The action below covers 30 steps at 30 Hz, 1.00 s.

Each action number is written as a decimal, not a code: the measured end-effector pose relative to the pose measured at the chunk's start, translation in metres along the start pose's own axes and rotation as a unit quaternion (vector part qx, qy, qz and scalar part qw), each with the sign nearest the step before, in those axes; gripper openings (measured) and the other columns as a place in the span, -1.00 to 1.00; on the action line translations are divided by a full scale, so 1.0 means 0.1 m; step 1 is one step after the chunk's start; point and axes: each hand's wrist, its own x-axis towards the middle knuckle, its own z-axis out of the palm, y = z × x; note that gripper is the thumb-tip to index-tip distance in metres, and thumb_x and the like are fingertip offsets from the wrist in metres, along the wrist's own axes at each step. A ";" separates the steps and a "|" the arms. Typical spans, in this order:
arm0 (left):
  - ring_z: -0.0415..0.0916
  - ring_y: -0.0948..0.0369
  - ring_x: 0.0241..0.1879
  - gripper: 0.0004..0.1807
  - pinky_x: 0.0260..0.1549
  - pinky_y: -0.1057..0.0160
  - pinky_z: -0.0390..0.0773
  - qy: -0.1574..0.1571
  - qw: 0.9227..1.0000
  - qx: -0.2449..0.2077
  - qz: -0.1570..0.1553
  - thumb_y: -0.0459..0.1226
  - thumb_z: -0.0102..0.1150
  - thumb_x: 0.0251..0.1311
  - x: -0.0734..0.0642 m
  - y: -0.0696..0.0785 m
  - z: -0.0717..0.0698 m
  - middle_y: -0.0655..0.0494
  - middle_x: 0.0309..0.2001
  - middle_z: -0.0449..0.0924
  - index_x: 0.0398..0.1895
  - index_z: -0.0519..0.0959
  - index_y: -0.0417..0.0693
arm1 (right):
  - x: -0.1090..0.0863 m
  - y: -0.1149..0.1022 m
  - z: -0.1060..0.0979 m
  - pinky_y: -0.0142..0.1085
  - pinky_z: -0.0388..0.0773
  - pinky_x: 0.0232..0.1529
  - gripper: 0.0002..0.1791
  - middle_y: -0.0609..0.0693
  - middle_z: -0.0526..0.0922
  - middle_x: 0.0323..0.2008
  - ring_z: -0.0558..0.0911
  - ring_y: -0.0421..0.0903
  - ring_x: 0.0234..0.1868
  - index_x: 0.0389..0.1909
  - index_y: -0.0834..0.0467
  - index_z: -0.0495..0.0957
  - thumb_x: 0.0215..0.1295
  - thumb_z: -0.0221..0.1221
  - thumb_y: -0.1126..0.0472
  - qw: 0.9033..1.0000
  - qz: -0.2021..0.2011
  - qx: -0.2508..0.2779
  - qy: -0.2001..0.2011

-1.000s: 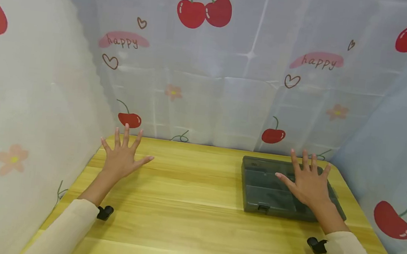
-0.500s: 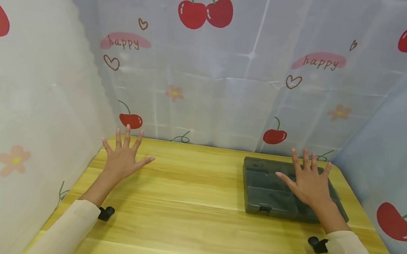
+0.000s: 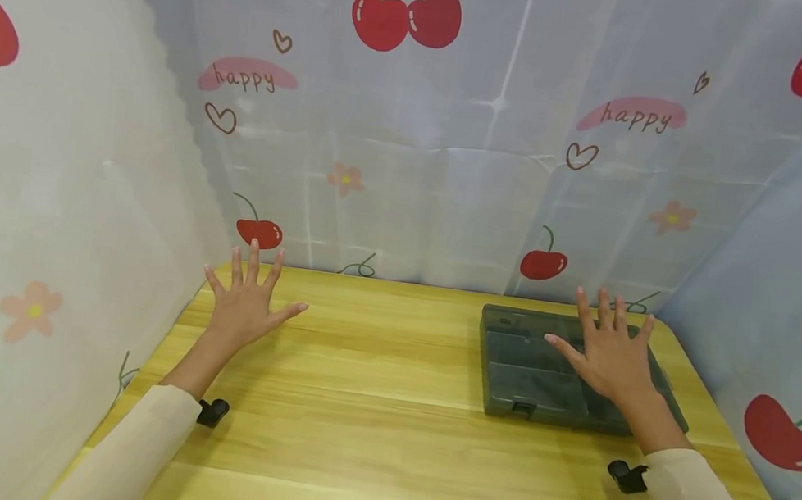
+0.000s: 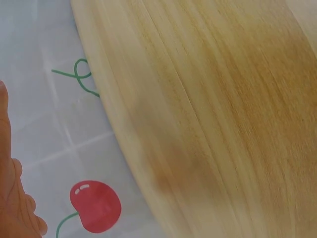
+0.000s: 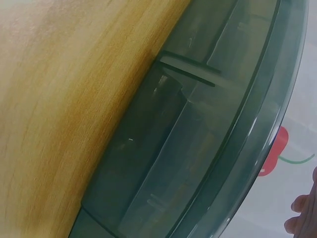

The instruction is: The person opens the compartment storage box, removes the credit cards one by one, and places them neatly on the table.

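My left hand (image 3: 241,313) is held above the left part of the wooden table with its fingers spread wide. Nothing is in it. On the other side, my right hand (image 3: 613,358) has its fingers spread too and hovers over a dark translucent plastic compartment box (image 3: 530,387), covering part of its lid. The box lies flat, and a latch (image 3: 522,409) shows on its front side. In the right wrist view the divided compartments of the box (image 5: 148,144) show through the lid; fingertips (image 5: 296,213) appear at the right edge. The left wrist view catches part of the left hand (image 4: 15,198).
The wooden table (image 3: 351,426) reaches back to a white curtain (image 3: 436,204) printed with cherries, flowers and hearts. Similar sheets hang at the left and right sides. A small black device (image 3: 212,412) sits at the left wrist and another black device (image 3: 628,477) at the right.
Both hands keep the same spread pose and the box stays in place. The whole head view has shifted only slightly.
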 end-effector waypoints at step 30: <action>-0.47 0.02 0.61 -0.07 0.44 -0.38 -0.47 -0.085 0.955 -0.257 0.117 0.32 -0.20 0.45 -0.28 1.26 0.26 -0.03 0.63 -0.53 0.66 -0.37 0.28 | -0.41 0.08 -0.06 0.59 -0.27 0.29 -0.09 0.46 -0.18 0.56 -0.13 0.46 0.53 0.63 0.22 -0.35 0.62 -0.14 -0.19 0.985 0.022 0.170 -0.015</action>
